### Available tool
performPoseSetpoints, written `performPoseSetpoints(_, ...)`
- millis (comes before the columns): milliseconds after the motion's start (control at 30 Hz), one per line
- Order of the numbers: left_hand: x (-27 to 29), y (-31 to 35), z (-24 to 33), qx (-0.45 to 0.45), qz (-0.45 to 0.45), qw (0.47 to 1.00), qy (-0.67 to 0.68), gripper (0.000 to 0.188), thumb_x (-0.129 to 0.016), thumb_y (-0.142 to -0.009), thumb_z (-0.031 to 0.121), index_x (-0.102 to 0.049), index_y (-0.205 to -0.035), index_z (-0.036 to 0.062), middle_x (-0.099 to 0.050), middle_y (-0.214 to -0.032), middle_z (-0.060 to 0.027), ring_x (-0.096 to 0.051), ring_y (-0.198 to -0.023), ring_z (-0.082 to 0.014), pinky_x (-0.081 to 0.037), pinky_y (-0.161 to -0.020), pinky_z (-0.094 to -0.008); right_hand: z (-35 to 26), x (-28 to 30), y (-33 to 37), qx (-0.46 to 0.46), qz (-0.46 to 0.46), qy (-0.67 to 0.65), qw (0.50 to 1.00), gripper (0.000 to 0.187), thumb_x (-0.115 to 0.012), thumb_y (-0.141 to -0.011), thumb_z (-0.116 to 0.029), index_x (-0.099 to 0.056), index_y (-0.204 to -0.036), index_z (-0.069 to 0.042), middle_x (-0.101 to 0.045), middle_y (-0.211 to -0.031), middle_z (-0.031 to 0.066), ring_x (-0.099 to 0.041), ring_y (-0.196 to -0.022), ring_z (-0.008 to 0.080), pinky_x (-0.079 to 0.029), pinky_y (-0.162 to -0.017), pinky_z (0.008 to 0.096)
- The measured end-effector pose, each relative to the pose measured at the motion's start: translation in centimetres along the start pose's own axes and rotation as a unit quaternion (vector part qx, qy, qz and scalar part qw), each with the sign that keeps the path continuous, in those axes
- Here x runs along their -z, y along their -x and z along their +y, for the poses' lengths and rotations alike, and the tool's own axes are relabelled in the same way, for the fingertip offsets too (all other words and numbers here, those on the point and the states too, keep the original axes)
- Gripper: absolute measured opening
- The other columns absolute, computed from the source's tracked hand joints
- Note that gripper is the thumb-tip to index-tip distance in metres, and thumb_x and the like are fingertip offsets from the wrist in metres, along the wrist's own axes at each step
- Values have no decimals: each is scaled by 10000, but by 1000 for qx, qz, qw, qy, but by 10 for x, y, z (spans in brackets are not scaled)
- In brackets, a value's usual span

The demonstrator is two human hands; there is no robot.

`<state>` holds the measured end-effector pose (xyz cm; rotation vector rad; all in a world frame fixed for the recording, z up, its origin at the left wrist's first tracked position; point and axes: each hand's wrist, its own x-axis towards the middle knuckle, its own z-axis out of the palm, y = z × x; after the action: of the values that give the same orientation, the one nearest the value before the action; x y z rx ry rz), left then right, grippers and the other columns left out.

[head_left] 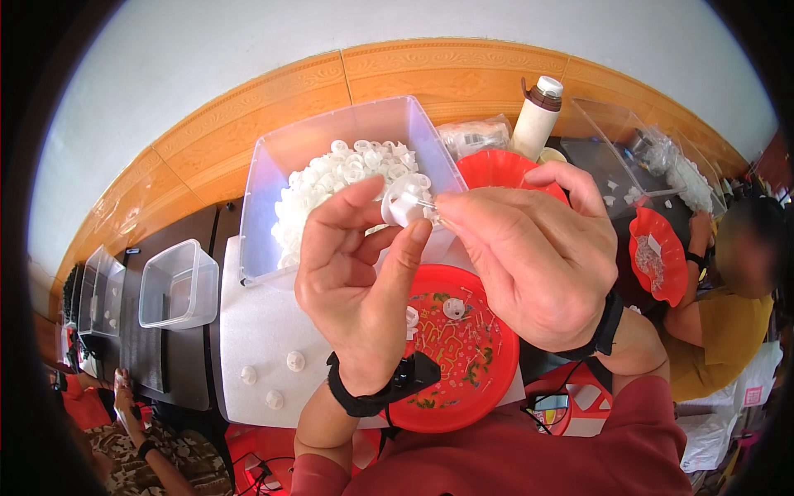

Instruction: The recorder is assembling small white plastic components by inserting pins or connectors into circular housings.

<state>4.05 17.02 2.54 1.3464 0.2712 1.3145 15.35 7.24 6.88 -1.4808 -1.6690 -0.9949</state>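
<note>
My left hand [351, 281] pinches a small white plastic cap-like part [405, 203] between thumb and fingers, raised above the table. My right hand [538, 256] closes its fingertips on a thin metal pin [427, 203], whose end meets the side of the white part; whether it sits inside cannot be made out. Below both hands lies a round red plate [496, 376] with a printed pattern, carrying several thin pins and a few white parts. Behind my left hand stands a large clear bin [265, 194] heaped with similar white plastic parts [318, 198].
Three white parts [295, 360] lie on the pale board at left. An empty-looking clear tub [178, 285] stands farther left. A red bowl [496, 169] and a white flask [538, 120] are at the back. People sit at both sides; another red dish [657, 256] is at right.
</note>
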Motion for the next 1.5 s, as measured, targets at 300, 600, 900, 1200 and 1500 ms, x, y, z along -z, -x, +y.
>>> performPoseSetpoints(300, 1, -2, 1, 47, -34, 993, 105, 332, -650, -798, -132, -532, -1097, -50, -611, -996, -104, -651, -908, -164, -532, -776, -244, -5, 6, 4, 58, -37, 67, 995, 305, -711, -695, 2, -670, -996, -20, -685, -873, 65, -663, -711, 155, -430, -822, 362)
performPoseSetpoints(600, -1, 1, 3, 27, -5, 998, 61, 350, -666, -777, -144, -532, -1086, -46, -583, -989, -87, -621, -888, -129, -533, -778, -236, -8, 1, 10, 36, -19, 47, 998, 337, -753, -675, -6, -660, -998, -30, -691, -857, 49, -668, -711, 147, -436, -819, 362)
performPoseSetpoints(900, 0, 1, 0, 8, -24, 996, 86, 348, -670, -773, -145, -533, -1075, -40, -586, -987, -89, -609, -912, -129, -540, -803, -248, 2, -8, 10, 66, 30, 16, 997, 236, -653, -722, -65, -642, -946, 5, -651, -740, 40, -633, -627, 134, -448, -719, 346)
performPoseSetpoints(1200, -3, 3, 3, 23, -18, 995, 94, 349, -682, -765, -140, -535, -1067, -43, -603, -977, -93, -609, -911, -129, -541, -810, -259, 0, -10, 9, 26, 38, -27, 999, 219, -745, -699, 46, -644, -887, -4, -661, -760, 73, -651, -652, 204, -534, -651, 334)
performPoseSetpoints(1500, -2, 5, 3, 13, -25, 996, 81, 350, -691, -761, -135, -532, -1058, -42, -598, -963, -93, -608, -889, -128, -542, -792, -257, -4, -10, 6, -14, 32, -102, 994, 209, -715, -681, 91, -627, -852, 8, -626, -707, 87, -627, -602, 214, -524, -576, 299)
